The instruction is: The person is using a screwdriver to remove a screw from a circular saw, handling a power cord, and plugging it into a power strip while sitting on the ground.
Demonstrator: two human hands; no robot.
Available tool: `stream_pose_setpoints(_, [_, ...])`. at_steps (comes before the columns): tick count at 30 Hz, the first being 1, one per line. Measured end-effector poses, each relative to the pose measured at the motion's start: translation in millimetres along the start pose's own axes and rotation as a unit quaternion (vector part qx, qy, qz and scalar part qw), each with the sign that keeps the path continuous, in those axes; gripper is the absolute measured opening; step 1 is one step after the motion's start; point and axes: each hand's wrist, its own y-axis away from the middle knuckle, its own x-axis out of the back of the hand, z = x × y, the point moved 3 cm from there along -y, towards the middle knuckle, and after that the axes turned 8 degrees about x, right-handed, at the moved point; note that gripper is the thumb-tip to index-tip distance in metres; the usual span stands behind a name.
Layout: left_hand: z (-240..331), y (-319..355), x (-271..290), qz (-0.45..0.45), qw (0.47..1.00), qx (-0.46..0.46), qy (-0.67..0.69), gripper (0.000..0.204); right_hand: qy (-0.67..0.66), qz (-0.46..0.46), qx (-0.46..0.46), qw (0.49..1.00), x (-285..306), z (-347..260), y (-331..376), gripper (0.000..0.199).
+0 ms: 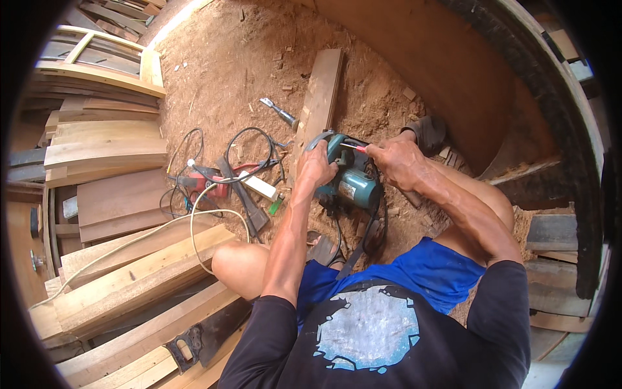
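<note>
Left hand (315, 170): fingers curled together around the left end of the power tool (346, 181), near its grey handle; thumb side faces the camera, fingertips hidden behind the body.
Right hand (400, 161): fingers bunched and pinched on a thin screwdriver (355, 147) with a red grip, held just above the tool's top.
Power tool: teal and black, motor end round, lying on the sawdust floor between the 2 hands, just in front of the knees; its black cord loops down toward the blue shorts.
Screwdriver: tip points left at the tool's top; whether it touches a screw I cannot tell.
Plank (317, 100): lies on the ground just behind the tool, running up and away.
Chisel (280, 113): metal, left of the plank, apart from both hands.
Red tool (206, 183): among tangled black cables, well left of the left hand.
White cable (194, 217): curves from the red tool across the boards.
Handsaw (206, 335): rests on stacked boards at lower left, by the left elbow.
Boards (107, 149): piled along the left side.
</note>
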Motion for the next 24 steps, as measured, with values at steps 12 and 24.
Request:
stream_pose_setpoints(12, [-9,3,3,0.015,0.999,-0.016,0.028,0.048,-0.497,0.120,-0.290,0.809,32,-34,1,0.030])
stream_pose_setpoints(24, [-11,13,3,0.016,0.999,-0.024,0.026,0.048,0.033,0.190,-0.040,0.980,16,-51,14,0.025])
